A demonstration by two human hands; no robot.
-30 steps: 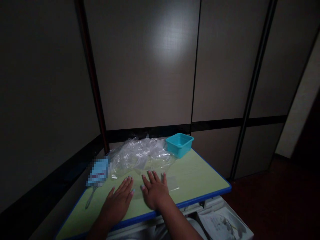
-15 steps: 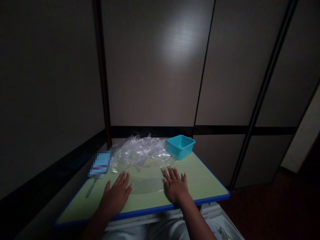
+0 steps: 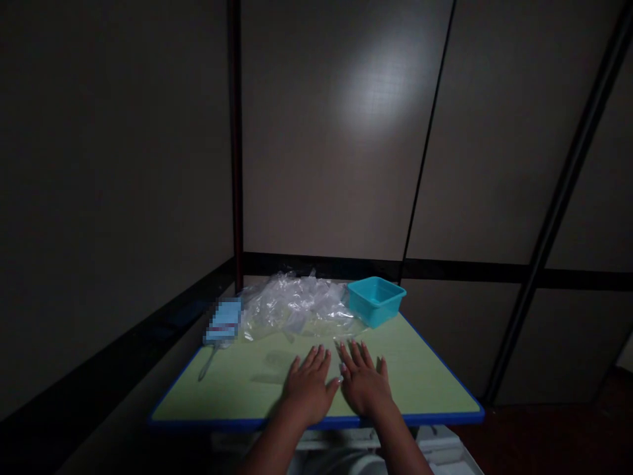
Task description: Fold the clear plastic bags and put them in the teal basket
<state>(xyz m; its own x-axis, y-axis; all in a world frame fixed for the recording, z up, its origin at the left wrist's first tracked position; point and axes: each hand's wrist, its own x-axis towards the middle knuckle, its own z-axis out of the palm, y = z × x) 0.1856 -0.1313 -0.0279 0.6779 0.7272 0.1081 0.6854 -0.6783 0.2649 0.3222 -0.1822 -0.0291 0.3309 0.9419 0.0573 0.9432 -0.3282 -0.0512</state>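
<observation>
My left hand (image 3: 309,390) lies palm down near the front of the green tabletop (image 3: 425,382), its fingers spread and nothing held. Close beside it on the right, my right hand (image 3: 364,382) rests the same way, fingers apart. The two thumbs nearly meet. Beyond both hands is a crumpled heap of clear plastic (image 3: 297,303). A turquoise basket (image 3: 374,305) stands at the back right, next to the plastic. Some faint clear film (image 3: 271,368) seems to lie left of my left hand; its outline is hard to tell.
A blurred-out light blue item (image 3: 224,321) lies at the table's left edge, with a thin grey handle-like piece (image 3: 208,365) in front of it. Dark panelled walls (image 3: 321,165) stand behind and to the left. White drawers or containers (image 3: 445,448) show below the table.
My left hand has moved right across the tabletop, close to my right hand. The camera view has turned slightly left. The basket and the plastic heap keep their places on the table.
</observation>
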